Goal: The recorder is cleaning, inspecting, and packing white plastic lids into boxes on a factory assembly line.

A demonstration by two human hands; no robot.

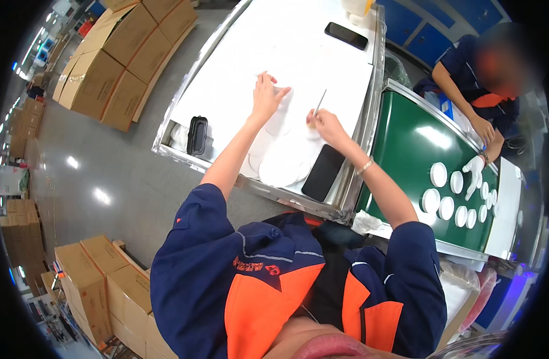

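Over the white tabletop, my left hand has its fingers apart. Beneath its fingers and wrist lies a pale round disc; I cannot tell whether they touch. My right hand is closed around a thin, grey, stick-like tool that points up and away. More white discs overlap in a loose pile between my forearms, near the table's front edge. A black phone lies beside the pile, under my right wrist.
A black open case sits at the left edge, another phone at the far right. To the right, a green conveyor belt carries several white round caps near a co-worker's gloved hand. Cardboard boxes stand left.
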